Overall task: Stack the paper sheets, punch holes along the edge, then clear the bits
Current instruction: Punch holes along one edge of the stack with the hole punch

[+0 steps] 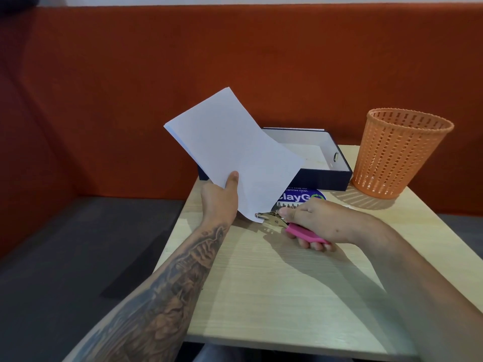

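Holding the paper sheets (230, 147) up over the tabletop's far left corner, that's our left hand (220, 202), right? (A)

Yes. Thumb flat on the front near the lower left edge, other fingers hidden behind, so we log it as a pinch. The sheets are tilted and off the table (261, 296). (B)

And our right hand (317, 222)? (A)

Fingers curled round the pink handles of the hole punch (273, 219), thumb along the top. The metal head bites the lowest corner of the sheets. The handles look squeezed close together. (B)

What else do we tag? (A)

Open dark box (326, 178) at the far edge, partly behind the sheets. Orange basket (400, 158) upright at the far right corner, just beside the box. Round blue sticker (303, 197) on the tabletop between the box and our right hand, partly covered by the sheets. Red bench back (104, 100) behind the table. (B)
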`<state>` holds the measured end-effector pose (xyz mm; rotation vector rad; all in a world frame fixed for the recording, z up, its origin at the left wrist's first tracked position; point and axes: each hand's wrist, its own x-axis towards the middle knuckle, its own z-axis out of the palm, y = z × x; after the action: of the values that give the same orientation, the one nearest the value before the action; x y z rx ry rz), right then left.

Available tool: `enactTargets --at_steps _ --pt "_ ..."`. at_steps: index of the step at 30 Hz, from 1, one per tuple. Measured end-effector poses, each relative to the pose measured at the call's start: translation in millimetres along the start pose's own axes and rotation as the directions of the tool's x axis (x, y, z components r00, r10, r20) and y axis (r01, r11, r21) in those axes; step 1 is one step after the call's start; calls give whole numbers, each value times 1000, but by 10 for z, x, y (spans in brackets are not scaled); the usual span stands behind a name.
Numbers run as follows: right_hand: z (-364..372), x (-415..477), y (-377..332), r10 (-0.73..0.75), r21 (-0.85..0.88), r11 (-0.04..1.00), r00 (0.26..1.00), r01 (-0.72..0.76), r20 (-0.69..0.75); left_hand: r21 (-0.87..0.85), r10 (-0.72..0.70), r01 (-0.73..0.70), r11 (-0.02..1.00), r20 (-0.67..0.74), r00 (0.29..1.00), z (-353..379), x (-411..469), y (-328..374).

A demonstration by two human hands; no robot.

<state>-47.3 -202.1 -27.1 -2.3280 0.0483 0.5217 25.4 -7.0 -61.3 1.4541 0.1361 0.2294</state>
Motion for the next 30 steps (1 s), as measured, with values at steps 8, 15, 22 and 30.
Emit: enactTargets --at_steps 8,15,22,30 --pt "-23 9 55 -29 227 974 999 23 27 -37 23 -25 999 -56 998 -21 51 -3" --pt "-41 15 116 -67 296 953 998 67 -10 -82 12 -20 996 -104 994 -81 101 35" --pt "-56 -17 139 -110 308 944 993 120 -51 -109 0 -10 994 -94 996 -97 143 11" --pt "-92 -20 176 -124 299 940 981 164 -148 -75 14 -19 997 -73 997 -109 141 4"
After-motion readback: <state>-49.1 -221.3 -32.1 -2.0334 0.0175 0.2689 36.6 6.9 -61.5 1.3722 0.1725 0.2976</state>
